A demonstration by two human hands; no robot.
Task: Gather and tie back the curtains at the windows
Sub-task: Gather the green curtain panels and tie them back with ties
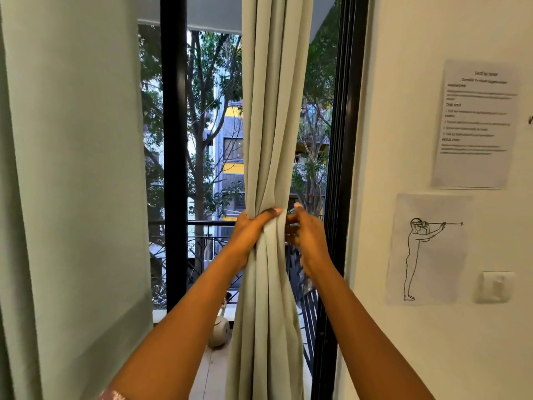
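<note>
Pale green fabric curtain [271,140], bunched mid-window, is clenched in the left hand [251,229] to keep folds together, while the right hand [302,229], fingers loosely curled at its right edge, seems tie-less.

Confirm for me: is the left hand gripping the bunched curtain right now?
Yes, the left hand has its fingers wrapped round the gathered curtain.
</note>
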